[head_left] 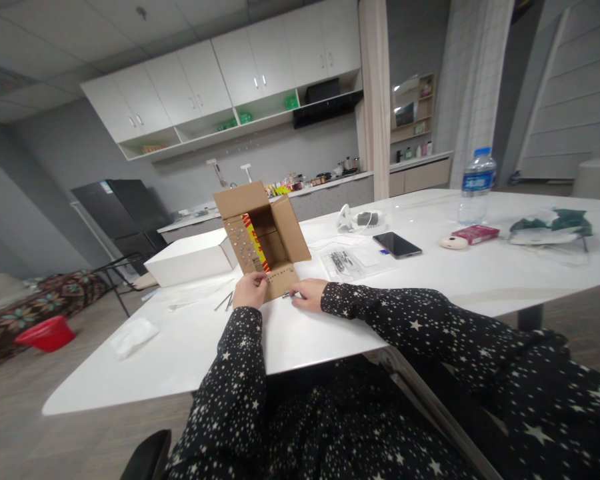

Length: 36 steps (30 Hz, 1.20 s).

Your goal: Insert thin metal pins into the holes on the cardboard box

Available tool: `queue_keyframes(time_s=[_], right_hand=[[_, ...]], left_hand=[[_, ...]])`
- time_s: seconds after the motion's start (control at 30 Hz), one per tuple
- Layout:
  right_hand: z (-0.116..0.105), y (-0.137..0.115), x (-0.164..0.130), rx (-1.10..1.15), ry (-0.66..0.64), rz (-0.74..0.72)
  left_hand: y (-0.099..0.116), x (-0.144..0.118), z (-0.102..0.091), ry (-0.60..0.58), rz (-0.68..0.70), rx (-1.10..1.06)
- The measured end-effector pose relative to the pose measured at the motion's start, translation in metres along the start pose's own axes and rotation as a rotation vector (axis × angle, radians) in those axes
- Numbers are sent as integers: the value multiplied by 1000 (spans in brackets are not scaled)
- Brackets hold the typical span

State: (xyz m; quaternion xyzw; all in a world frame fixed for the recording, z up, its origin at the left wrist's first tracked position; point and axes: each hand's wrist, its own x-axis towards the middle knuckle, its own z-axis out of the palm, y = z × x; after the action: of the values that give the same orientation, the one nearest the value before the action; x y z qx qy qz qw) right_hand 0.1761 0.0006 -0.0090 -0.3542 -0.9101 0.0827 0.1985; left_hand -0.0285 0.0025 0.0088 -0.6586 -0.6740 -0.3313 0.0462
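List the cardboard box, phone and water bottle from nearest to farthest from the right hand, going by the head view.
1. Cardboard box: beside the right hand, toward the left.
2. Phone: beyond the hand, to its right.
3. Water bottle: farther right, past the phone.

On the desk point(180, 360) before you stands the cardboard box point(275, 238), your left fingers point(260, 279) at its near flap and your right fingers point(300, 288) by the flap's right corner. A long carton point(193, 259) lies left of the box; a tissue point(134, 335) lies nearer you, farther left. To the box's right come a plastic packet point(347, 264), a smartphone point(397, 245), then a water bottle point(477, 190).
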Motion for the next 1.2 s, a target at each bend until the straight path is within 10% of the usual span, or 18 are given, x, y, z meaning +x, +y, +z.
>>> queue_keyframes(time_s=[0.53,1.2], right_hand=[[-5,-3,-3,-37,-14,-39],[-8,-6,-5,-30,-16,-17]], left_hand=[[20,-11,2,-250,306,-117],[15,-11,9,-379,309,-66]])
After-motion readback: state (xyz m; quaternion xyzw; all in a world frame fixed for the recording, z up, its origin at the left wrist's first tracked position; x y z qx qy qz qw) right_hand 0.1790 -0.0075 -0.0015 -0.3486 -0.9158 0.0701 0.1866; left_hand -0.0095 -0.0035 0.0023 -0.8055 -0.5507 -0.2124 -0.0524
